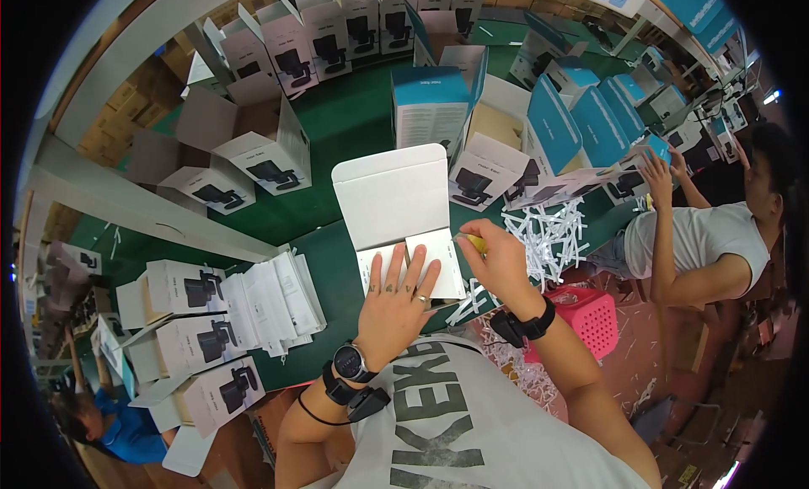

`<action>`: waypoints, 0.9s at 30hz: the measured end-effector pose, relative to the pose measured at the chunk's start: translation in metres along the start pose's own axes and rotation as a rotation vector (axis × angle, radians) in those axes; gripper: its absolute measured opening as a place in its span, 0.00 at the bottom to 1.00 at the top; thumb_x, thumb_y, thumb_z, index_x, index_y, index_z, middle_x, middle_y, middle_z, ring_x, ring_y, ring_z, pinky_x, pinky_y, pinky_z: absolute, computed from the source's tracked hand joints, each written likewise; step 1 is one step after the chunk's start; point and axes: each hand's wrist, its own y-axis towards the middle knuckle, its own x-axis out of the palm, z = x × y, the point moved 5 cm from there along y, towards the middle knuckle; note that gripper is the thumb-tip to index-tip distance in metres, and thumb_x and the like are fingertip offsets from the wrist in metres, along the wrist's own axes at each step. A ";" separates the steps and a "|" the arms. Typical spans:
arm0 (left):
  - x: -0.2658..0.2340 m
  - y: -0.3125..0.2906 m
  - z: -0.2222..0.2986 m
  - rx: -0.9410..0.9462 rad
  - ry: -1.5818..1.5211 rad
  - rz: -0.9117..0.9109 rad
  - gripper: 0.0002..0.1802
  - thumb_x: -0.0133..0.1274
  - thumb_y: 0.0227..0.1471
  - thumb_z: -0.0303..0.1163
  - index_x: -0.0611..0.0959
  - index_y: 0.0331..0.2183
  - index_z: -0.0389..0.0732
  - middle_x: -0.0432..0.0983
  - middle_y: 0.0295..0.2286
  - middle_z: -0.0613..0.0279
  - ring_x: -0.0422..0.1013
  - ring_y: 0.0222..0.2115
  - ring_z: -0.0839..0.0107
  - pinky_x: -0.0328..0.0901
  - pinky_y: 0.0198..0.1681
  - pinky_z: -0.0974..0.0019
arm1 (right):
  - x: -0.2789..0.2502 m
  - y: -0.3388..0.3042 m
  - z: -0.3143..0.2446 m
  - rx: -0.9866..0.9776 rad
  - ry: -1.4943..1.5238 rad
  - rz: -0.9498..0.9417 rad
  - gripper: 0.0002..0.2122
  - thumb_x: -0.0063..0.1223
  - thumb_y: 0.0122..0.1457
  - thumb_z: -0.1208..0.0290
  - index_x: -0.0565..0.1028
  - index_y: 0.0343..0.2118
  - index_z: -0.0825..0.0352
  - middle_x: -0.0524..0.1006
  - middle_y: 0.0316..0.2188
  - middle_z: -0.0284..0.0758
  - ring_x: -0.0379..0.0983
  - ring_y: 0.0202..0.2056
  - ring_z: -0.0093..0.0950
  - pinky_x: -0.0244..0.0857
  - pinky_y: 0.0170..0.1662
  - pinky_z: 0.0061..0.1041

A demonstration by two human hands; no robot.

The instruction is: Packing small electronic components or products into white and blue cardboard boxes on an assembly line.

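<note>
- Left hand (394, 297): grip splayed, grasping nothing; pressing flat should steady the white box (398, 224).
- Right hand (500, 264): grip closed on a small yellow object (479, 244), best angled clear of the left.

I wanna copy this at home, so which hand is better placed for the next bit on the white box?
Probably the right hand: it grips a small yellow thing by the right side of the white box, while the left hand lies on it, fingers spread.
</note>
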 end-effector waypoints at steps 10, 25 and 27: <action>-0.003 0.002 -0.001 -0.019 -0.021 0.008 0.52 0.72 0.43 0.43 0.68 0.68 0.48 0.57 0.69 0.52 0.52 0.70 0.43 0.45 0.71 0.35 | 0.011 -0.004 -0.001 0.053 0.209 -0.100 0.07 0.66 0.59 0.74 0.80 0.38 0.69 0.82 0.32 0.40 0.81 0.31 0.36 0.73 0.35 0.28; -0.003 0.001 -0.002 -0.017 -0.016 -0.017 0.53 0.71 0.45 0.44 0.66 0.69 0.45 0.53 0.70 0.50 0.49 0.71 0.43 0.42 0.71 0.34 | 0.003 0.002 -0.022 -0.116 0.185 -0.121 0.07 0.66 0.56 0.70 0.80 0.34 0.65 0.81 0.31 0.39 0.80 0.31 0.42 0.73 0.34 0.33; -0.004 0.001 0.000 -0.014 -0.010 -0.016 0.53 0.71 0.45 0.44 0.66 0.69 0.45 0.53 0.70 0.50 0.49 0.71 0.43 0.43 0.71 0.34 | 0.002 0.003 -0.028 -0.164 0.193 -0.156 0.08 0.67 0.56 0.69 0.80 0.34 0.65 0.81 0.30 0.39 0.80 0.32 0.42 0.73 0.34 0.33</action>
